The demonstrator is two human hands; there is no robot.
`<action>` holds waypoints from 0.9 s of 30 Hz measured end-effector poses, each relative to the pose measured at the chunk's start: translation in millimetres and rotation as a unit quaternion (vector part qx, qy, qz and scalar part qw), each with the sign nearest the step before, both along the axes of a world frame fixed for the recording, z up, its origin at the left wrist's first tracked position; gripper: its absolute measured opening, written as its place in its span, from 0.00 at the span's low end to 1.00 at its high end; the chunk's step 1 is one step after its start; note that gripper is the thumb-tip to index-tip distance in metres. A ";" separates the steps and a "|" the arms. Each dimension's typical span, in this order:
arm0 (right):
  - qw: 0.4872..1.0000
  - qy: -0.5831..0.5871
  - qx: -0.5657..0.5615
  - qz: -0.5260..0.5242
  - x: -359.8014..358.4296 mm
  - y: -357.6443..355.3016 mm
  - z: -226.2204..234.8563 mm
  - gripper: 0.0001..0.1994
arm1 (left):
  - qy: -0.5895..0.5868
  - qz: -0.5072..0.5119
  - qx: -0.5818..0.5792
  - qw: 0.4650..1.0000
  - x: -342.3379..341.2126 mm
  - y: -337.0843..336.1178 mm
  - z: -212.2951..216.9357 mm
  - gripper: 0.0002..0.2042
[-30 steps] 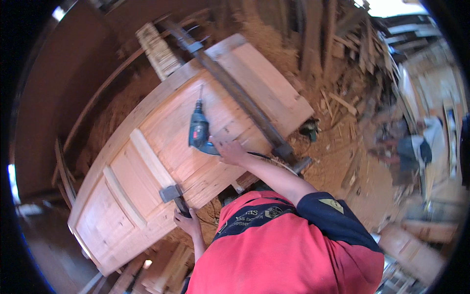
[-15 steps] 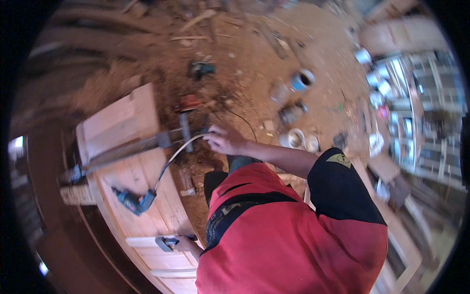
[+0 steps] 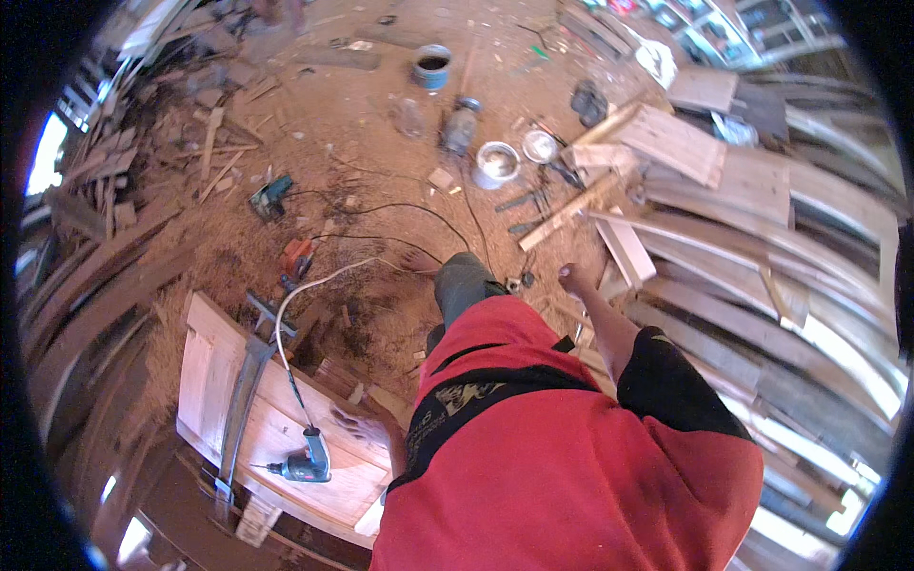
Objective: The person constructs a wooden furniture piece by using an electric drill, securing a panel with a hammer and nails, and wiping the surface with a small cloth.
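My left hand (image 3: pixel 367 422) lies on the near edge of a pale wooden panel (image 3: pixel 276 404), fingers spread and holding nothing. Close by, a teal corded drill (image 3: pixel 307 462) rests on its side on the panel, its thin bit toward the left. The drill's cord (image 3: pixel 282 328) curves up off the panel and away over the ground. A metal bar clamp (image 3: pixel 242 409) spans the panel on the left. Out to the right, my right hand (image 3: pixel 574 278) hangs in the air near some wood pieces, its fingers curled in with nothing visible in them.
An orange power tool (image 3: pixel 297 257) and a green one (image 3: pixel 272 198) lie on the sawdust-covered ground, with cords around them. Farther off stand a blue bucket (image 3: pixel 431 71), a white bucket (image 3: pixel 496 166) and a jar (image 3: pixel 461 126). Boards (image 3: pixel 666 143) are stacked along the right; scrap wood (image 3: pixel 214 138) lies far left.
My right hand has let go of the drill cord and moved right. My left hand no longer holds the dark tool it gripped on the panel. The view has turned rightward.
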State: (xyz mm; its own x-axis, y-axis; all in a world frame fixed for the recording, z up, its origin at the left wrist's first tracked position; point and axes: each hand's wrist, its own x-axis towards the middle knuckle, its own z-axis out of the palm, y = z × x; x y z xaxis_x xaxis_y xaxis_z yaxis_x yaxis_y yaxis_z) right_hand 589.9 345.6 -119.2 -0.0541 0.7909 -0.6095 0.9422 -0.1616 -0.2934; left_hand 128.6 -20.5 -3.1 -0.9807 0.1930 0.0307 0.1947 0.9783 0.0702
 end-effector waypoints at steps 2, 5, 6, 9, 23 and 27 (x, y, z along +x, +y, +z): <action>0.998 0.000 -0.032 0.061 -0.2 -43.6 1.5 0.18 | -0.010 -0.002 -0.036 0.999 9.0 1.0 -11.7 0.30; 0.987 0.078 -0.101 0.094 -4.0 -98.0 9.6 0.20 | -0.021 -0.011 -0.071 0.997 23.3 -4.4 -22.4 0.31; 0.988 0.085 -0.099 0.079 -0.1 -107.9 14.2 0.20 | -0.023 -0.017 -0.076 0.997 27.0 -6.7 -23.9 0.32; 0.992 0.036 -0.058 0.109 10.5 -116.4 22.5 0.19 | -0.019 -0.029 -0.086 0.996 29.8 -6.6 -27.6 0.33; 0.980 -0.010 -0.097 0.175 -42.5 45.7 8.6 0.17 | -0.029 0.026 -0.135 0.990 13.5 14.4 -47.0 0.41; 0.958 0.030 -0.046 0.282 -126.8 133.5 -17.1 0.17 | 0.019 0.019 -0.168 0.985 13.0 3.4 -69.3 0.44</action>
